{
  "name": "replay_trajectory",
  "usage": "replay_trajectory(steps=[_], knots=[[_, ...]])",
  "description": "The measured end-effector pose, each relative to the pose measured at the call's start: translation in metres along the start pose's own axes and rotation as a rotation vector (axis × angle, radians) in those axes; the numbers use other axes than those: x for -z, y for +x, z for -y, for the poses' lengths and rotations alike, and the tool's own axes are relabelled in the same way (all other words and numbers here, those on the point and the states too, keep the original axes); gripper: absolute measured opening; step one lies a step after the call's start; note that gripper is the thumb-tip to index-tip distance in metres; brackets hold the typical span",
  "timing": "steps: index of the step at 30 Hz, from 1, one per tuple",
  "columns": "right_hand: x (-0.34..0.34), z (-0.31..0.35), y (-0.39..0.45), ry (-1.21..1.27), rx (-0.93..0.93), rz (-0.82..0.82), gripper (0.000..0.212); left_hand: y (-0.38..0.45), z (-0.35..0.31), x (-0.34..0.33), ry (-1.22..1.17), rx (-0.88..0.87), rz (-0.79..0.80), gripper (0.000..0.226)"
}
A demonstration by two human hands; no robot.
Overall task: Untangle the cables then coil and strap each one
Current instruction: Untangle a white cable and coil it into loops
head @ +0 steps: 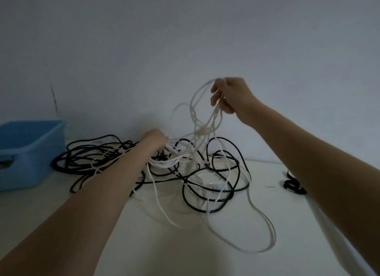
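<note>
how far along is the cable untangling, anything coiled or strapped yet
Early. Done: nothing looks coiled or strapped; the black cables lie tangled with white ones on the table. In hand: the right hand lifts loops of white cable clear, while the left hand reaches into the pile. Left: separating, coiling and strapping every cable; what look like black straps lie unused.

white cable (pixel 205 119) loops lifted, tangled with black cable (pixel 205 203) on table

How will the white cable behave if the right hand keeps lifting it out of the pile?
Probably floppy: the white cable hangs in slack loops from the right hand. It likely snags rather than slides free, since its strands cross the black cable on the table. It seems light: thin strands, held by curled fingers alone.
</note>
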State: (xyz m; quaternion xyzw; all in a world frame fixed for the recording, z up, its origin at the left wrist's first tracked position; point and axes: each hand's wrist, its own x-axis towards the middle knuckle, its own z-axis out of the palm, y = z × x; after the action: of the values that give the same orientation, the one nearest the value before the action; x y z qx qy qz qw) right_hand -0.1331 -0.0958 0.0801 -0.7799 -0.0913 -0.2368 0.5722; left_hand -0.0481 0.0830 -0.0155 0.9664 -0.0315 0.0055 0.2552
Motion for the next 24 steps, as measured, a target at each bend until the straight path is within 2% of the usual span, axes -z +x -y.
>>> replay_trajectory(steps=[3,5,7,10,12,15,16,17,20,22,24], knots=[[0.033,0.042,0.018,0.246,0.093,-0.279,0.036,0.002,0.009,0.0,0.061,0.023,-0.027,0.026],[0.055,0.066,0.024,0.281,0.141,-0.399,0.036,0.002,0.018,0.004,0.094,0.059,-0.048,0.026],[0.068,0.076,0.026,0.239,0.139,-0.439,0.036,0.001,0.018,0.013,0.084,0.073,-0.092,0.024],[0.072,0.069,0.026,0.162,0.081,-0.414,0.037,0.004,0.012,0.032,-0.022,0.064,-0.195,0.024],[0.071,0.056,0.024,0.022,-0.072,-0.319,0.034,0.007,0.009,0.044,-0.096,0.028,-0.256,0.029],[0.067,0.022,0.012,-0.398,-0.349,-0.049,0.018,0.009,0.001,0.053,-0.144,-0.019,-0.305,0.036],[0.063,0.011,0.008,-0.502,-0.395,0.013,0.012,0.008,-0.003,0.055,-0.141,-0.036,-0.295,0.036],[0.057,0.0,0.006,-0.595,-0.414,0.039,0.016,0.006,-0.006,0.056,-0.135,-0.054,-0.279,0.035],[0.026,-0.023,-0.002,-0.707,-0.316,0.144,0.032,0.0,-0.015,0.059,-0.137,-0.111,-0.242,0.034],[-0.003,-0.033,-0.011,-0.666,-0.171,0.314,0.035,-0.008,-0.022,0.063,-0.157,-0.159,-0.224,0.033],[-0.033,-0.044,-0.021,-0.691,-0.103,0.489,0.034,-0.017,-0.029,0.07,-0.194,-0.203,-0.199,0.029]])
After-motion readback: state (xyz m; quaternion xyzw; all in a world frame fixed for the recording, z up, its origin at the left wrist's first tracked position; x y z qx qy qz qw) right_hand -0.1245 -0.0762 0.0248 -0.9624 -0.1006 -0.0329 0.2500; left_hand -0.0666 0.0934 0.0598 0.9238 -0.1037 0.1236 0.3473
